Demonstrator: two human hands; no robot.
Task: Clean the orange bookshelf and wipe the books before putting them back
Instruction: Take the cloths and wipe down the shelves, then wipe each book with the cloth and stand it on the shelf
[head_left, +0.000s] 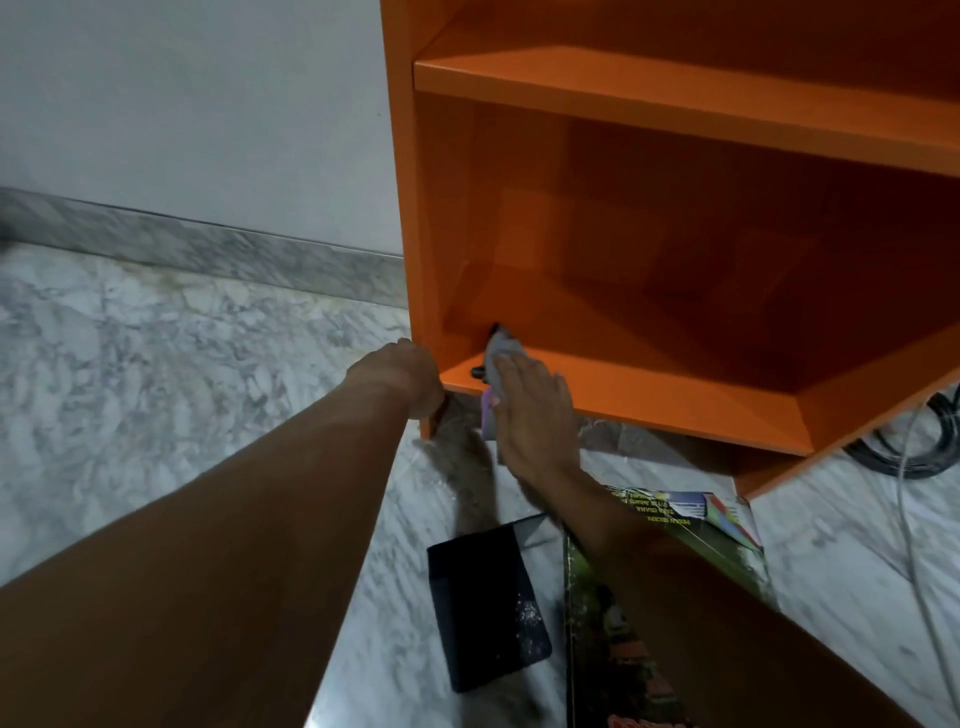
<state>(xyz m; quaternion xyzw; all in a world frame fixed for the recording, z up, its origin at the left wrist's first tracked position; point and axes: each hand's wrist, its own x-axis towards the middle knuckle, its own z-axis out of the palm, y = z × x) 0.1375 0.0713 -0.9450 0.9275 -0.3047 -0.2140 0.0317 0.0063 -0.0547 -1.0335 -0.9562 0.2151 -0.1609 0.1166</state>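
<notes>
Right hand (530, 410) pressed a grey cloth (498, 358) flat on the bookshelf's (675, 395) bottom-left front corner; left hand (410, 382) gripped its left side panel. Two books (488, 592) lay on the floor (156, 374).

Bookshelf (675, 234) against the wall (182, 104), cloth (496, 374) on its bottom shelf (left front corner), two books (488, 608) on the floor (156, 364) before it, cables (904, 447) right.

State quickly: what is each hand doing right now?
Left hand: closed, gripping the bookshelf side panel.
Right hand: open, flat on a cloth.
</notes>
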